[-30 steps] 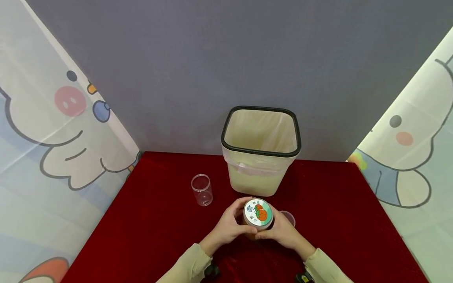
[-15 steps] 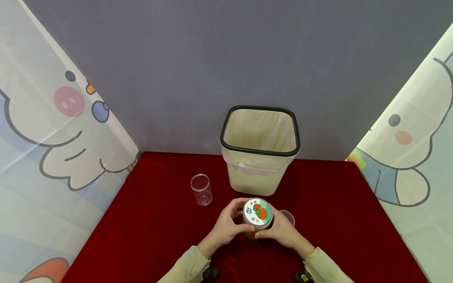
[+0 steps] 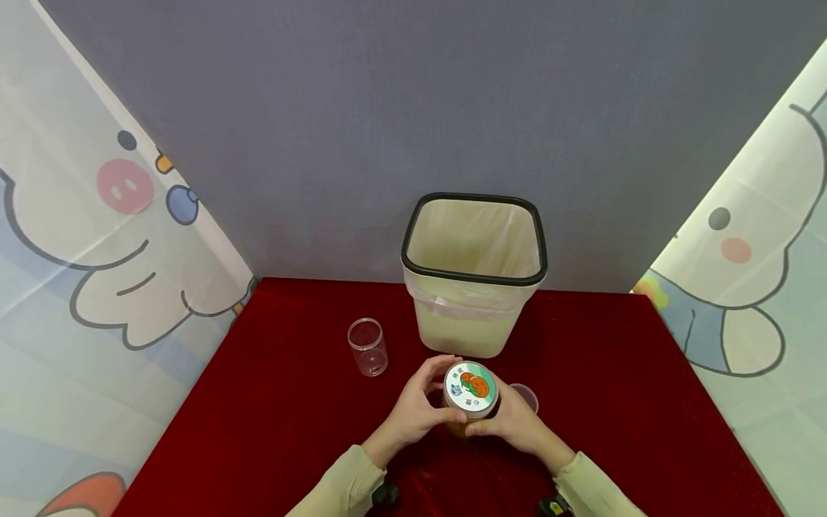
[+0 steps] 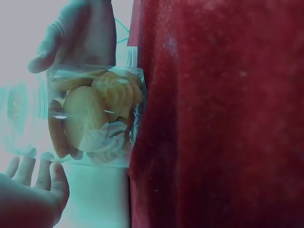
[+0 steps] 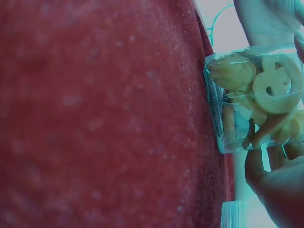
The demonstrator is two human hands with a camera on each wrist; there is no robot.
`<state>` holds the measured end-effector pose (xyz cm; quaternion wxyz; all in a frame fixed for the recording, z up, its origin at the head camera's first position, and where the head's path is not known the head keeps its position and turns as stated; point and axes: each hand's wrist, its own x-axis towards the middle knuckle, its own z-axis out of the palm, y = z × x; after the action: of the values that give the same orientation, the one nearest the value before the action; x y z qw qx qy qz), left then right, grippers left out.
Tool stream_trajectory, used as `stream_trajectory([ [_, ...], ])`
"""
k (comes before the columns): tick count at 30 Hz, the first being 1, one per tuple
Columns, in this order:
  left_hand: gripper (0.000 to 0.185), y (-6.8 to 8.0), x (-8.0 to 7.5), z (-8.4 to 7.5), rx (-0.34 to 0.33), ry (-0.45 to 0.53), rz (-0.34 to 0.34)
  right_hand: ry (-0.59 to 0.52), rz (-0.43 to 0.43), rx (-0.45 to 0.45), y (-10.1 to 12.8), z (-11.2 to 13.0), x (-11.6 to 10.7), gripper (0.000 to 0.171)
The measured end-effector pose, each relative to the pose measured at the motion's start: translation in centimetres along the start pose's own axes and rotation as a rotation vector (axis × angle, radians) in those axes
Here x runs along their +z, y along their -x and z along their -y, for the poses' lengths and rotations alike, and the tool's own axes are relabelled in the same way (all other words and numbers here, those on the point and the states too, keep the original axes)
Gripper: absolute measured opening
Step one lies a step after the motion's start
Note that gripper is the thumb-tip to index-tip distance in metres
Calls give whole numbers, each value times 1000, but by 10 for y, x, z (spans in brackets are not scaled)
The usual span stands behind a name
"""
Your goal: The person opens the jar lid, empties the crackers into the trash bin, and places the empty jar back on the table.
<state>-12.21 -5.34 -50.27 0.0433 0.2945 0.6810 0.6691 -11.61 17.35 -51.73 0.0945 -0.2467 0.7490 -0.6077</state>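
A clear jar (image 4: 95, 118) of cookies stands upright on the red cloth, between both hands. Its round lid (image 3: 471, 388) shows orange fruit on a white and green label. My left hand (image 3: 416, 408) grips around the lid from the left, thumb at its front edge. My right hand (image 3: 515, 424) holds the jar's body from the right, its fingers (image 5: 259, 168) against the wall in the right wrist view. Ring-shaped and swirled cookies (image 5: 278, 85) show through the plastic. In the head view the hands hide most of the jar's body.
An uncovered clear jar (image 3: 369, 348) stands to the left. A clear round lid (image 3: 526, 397) lies right of my right hand, partly hidden by it. Behind the hands stands a cream bin (image 3: 468, 323) with a black rim and a liner, near the grey wall (image 3: 323, 143).
The lid's picture has turned counterclockwise as seen from above, and my left fingers have shifted slightly around it. My right hand and the jar's position look the same.
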Motion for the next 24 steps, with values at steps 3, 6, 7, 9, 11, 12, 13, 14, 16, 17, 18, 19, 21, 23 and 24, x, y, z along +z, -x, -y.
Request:
stream_trajectory([
  [3, 84, -2, 1, -1, 17, -4, 18, 8, 0, 7, 0, 0, 0, 97],
  [6, 87, -3, 2, -1, -2, 9, 31, 14, -3, 19, 1, 1, 0, 98],
  [7, 88, -3, 2, -1, -12, 13, 35, 19, -4, 24, 1, 1, 0, 99],
  [9, 90, -3, 3, -2, -34, 21, 43, 31, -9, 34, 1, 1, 0, 100],
  [11, 90, -3, 3, -3, -50, 23, 49, 34, -11, 41, 1, 1, 0, 100],
  [12, 89, -3, 3, -3, -50, 20, 51, 34, -12, 45, 1, 1, 0, 99],
  [13, 89, -3, 4, -3, -48, 15, 52, 33, -14, 47, 1, 1, 0, 99],
  [14, 88, -4, 4, -3, -45, 12, 52, 30, -14, 48, 1, 1, 0, 99],
  [16, 86, -4, 4, -4, -42, 5, 52, 25, -14, 49, 1, 1, 0, 99],
  [17, 85, -4, 4, -4, -40, 3, 51, 24, -14, 48, 1, 1, 0, 99],
  [18, 84, -4, 4, -4, -43, 3, 50, 25, -14, 47, 1, 0, 0, 99],
  [19, 85, -4, 4, -4, -45, 3, 48, 25, -14, 44, 1, 0, 0, 100],
  [21, 85, -4, 4, -4, -56, 3, 45, 20, -9, 38, 1, 0, 0, 100],
  [23, 85, -4, 4, -8, -63, 8, 45, 16, -5, 30, 1, 0, 0, 99],
  [24, 85, -4, 4, -8, -64, 11, 46, 16, -4, 27, 1, 0, 0, 99],
])
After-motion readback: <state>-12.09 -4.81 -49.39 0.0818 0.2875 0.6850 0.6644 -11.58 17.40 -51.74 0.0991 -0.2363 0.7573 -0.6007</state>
